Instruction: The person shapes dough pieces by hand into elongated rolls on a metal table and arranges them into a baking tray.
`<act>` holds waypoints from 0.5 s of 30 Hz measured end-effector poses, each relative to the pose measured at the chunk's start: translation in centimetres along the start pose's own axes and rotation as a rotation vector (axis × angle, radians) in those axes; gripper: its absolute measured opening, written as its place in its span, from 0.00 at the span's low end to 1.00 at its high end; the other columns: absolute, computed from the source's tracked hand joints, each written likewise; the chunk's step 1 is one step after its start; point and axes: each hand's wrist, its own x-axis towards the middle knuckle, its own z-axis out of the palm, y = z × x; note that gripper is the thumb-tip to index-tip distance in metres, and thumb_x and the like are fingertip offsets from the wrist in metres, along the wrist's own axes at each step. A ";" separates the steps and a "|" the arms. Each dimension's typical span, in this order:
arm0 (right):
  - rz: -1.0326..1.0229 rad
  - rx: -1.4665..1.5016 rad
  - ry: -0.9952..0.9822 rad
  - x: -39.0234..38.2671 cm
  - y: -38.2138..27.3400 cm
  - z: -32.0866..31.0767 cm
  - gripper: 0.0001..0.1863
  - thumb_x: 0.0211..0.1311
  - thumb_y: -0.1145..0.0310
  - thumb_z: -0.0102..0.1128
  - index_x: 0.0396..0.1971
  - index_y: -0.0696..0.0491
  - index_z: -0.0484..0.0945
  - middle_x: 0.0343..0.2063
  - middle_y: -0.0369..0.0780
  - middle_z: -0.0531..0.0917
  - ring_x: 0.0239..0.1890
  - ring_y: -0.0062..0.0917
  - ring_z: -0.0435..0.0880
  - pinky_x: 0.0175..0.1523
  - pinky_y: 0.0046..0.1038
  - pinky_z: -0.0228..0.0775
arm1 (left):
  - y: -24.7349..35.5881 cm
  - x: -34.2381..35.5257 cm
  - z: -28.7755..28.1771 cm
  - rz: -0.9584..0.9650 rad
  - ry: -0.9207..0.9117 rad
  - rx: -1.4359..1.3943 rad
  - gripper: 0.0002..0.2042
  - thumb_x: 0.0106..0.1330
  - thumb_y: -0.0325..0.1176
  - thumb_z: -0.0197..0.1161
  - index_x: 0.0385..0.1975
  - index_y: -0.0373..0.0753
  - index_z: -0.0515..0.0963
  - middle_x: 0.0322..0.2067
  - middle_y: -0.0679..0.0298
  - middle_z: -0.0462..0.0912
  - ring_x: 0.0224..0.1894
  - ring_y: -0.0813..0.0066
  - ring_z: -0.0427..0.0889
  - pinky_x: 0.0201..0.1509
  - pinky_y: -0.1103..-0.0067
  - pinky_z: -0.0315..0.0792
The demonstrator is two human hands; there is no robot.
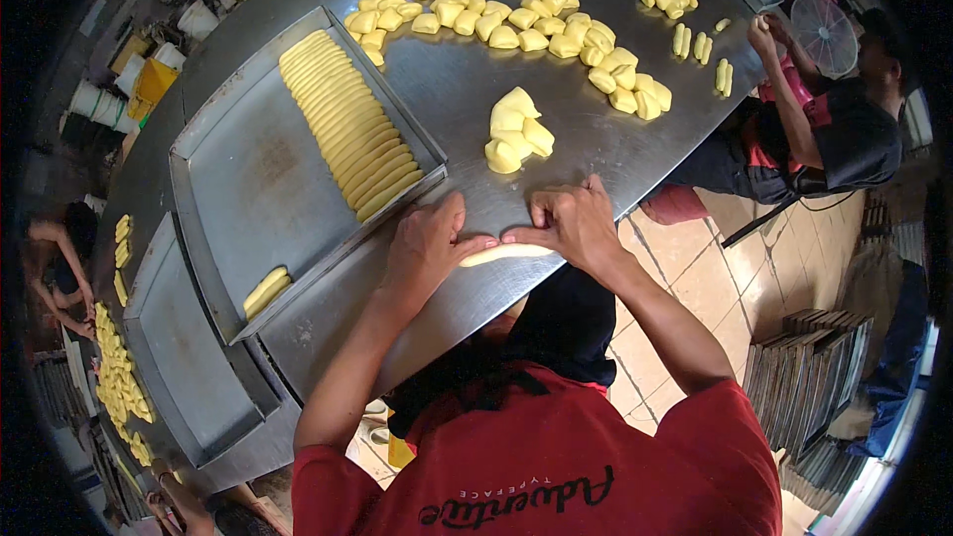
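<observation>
On the steel table near its edge lies a thin strip of yellow dough (508, 253). My left hand (425, 241) is at the strip's left end, fingers curled, its thumb laid along the dough. Over the right part is my right hand (576, 222), also curled, with its thumb tip almost meeting the left one. Just beyond the hands sits a small heap of dough pieces (518, 129). To the left, a metal tray (243, 189) holds a row of dough sticks (347, 124), and a couple more sticks (266, 292) lie in its near corner.
Many cut dough pieces (556, 35) spread across the far table. A second tray (194, 347) sits at left. At right a co-worker (844, 129) sits near short dough rolls (702, 47). Stacked trays (806, 377) stand on the tiled floor; other people's arms show at left.
</observation>
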 end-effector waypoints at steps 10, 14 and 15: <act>-0.012 -0.049 -0.004 1.0 -0.5 -0.2 0.31 0.58 0.38 0.76 0.21 0.52 0.76 0.20 0.39 0.79 0.29 0.39 0.81 0.48 0.37 0.64 | -0.1 0.6 -0.7 0.042 -0.038 0.012 0.25 0.61 0.45 0.82 0.31 0.37 0.69 0.20 0.55 0.77 0.24 0.49 0.80 0.30 0.61 0.72; -0.182 0.131 -0.004 0.8 2.1 0.0 0.30 0.57 0.40 0.77 0.22 0.52 0.76 0.20 0.39 0.79 0.28 0.40 0.80 0.48 0.37 0.64 | -0.8 -0.2 -0.5 0.117 0.033 -0.064 0.23 0.60 0.40 0.84 0.30 0.37 0.71 0.19 0.58 0.74 0.21 0.64 0.76 0.29 0.68 0.72; -0.103 0.202 -0.067 0.2 2.6 -0.5 0.30 0.57 0.41 0.78 0.22 0.52 0.74 0.20 0.39 0.78 0.28 0.39 0.79 0.47 0.36 0.64 | -0.7 -0.5 -0.7 0.076 0.050 -0.161 0.22 0.61 0.39 0.83 0.30 0.37 0.71 0.19 0.59 0.74 0.21 0.65 0.76 0.29 0.68 0.72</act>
